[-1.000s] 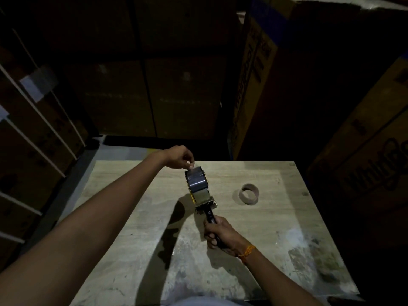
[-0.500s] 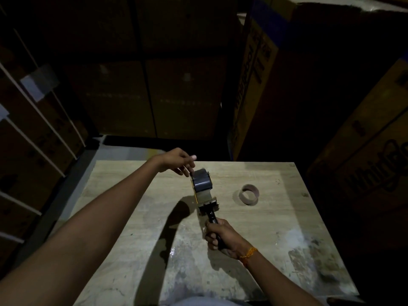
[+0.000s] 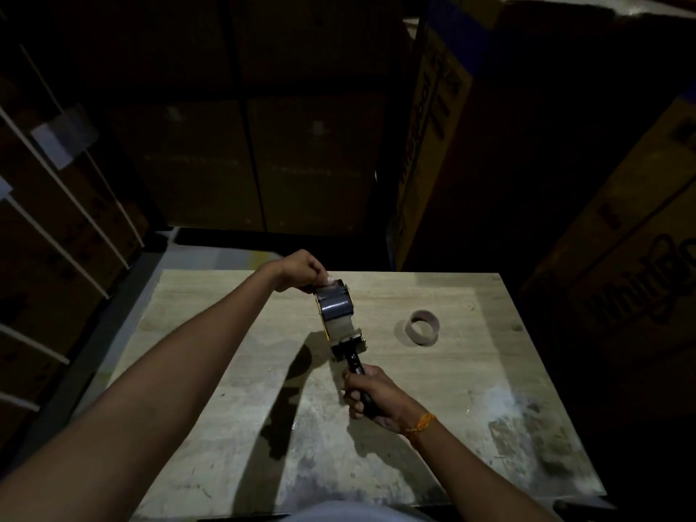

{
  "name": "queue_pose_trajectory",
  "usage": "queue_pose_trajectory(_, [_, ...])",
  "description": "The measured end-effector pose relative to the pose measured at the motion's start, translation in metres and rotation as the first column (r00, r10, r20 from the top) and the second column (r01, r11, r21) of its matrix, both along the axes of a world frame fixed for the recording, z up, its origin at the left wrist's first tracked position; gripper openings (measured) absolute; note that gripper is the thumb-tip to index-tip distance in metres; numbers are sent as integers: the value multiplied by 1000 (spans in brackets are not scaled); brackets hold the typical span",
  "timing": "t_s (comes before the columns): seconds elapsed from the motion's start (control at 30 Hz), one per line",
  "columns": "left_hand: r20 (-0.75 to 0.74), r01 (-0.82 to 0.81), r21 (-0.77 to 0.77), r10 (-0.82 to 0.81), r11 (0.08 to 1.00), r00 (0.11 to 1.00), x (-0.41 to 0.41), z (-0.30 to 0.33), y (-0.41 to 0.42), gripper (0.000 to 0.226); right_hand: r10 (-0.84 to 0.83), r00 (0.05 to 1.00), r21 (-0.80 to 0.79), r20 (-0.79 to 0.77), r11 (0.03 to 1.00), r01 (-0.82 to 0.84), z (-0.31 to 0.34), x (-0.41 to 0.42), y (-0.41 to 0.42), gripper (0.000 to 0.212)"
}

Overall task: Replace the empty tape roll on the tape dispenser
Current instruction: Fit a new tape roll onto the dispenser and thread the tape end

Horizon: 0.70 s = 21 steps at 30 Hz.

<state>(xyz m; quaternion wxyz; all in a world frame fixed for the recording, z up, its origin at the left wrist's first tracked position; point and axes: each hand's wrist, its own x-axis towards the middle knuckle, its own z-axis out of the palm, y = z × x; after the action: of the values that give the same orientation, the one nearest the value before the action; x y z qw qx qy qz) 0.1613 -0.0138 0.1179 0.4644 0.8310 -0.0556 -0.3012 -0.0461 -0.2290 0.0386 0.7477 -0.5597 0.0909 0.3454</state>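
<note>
The tape dispenser (image 3: 343, 335) is held above the middle of the wooden table (image 3: 452, 389), its black handle pointing toward me. My right hand (image 3: 371, 395) is closed around that handle. A shiny roll of tape (image 3: 336, 307) sits in the dispenser's far end. My left hand (image 3: 301, 271) reaches over from the left and pinches at the top far edge of the roll; what is between its fingertips is too dark to tell. An empty cardboard tape core (image 3: 424, 327) stands on the table to the right of the dispenser, apart from both hands.
Large cardboard boxes (image 3: 621, 258) rise close behind and to the right of the table. Strapped boxes (image 3: 56, 220) stand at the left. A strip of floor (image 3: 94, 352) runs along the table's left edge. The room is dim.
My left hand opened briefly beside the roll, then closed again on the roll's far top edge. The dispenser tilted slightly. The right hand stayed on the handle and the core did not move.
</note>
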Motion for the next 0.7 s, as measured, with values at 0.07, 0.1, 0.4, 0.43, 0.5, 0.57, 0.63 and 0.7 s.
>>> queue_pose_trajectory(0.07, [-11,-12,-3,12,1000,1000,0,1,0,11,20,1000,-47,21,999,-19,7,2,0,30])
queue_pose_trajectory(0.1, [-15,-19,0,19,1000,1000,1,1,0,17,25,999,-67,34,998,-23,10,5,0,38])
queue_pose_trajectory(0.4, [25,-98,-6,98,995,995,5,2,-7,28,-46,984,-355,171,929,105,21,13,16,70])
queue_pose_trajectory(0.43, [29,-99,-5,99,995,995,5,2,-7,27,-69,981,-373,182,918,133,21,13,17,70])
queue_pose_trajectory(0.5, [32,-93,-4,93,996,995,4,5,-8,25,-100,976,-402,193,899,172,22,14,19,69])
queue_pose_trajectory(0.57, [31,-88,-4,88,996,996,3,6,-7,25,-111,975,-409,192,894,182,25,14,19,64])
queue_pose_trajectory(0.63, [25,-91,-7,92,996,995,3,7,-6,25,-109,977,-398,184,901,176,26,14,20,62])
queue_pose_trajectory(0.7, [15,-95,-13,96,995,995,3,8,-6,25,-113,980,-388,165,906,170,27,14,21,61])
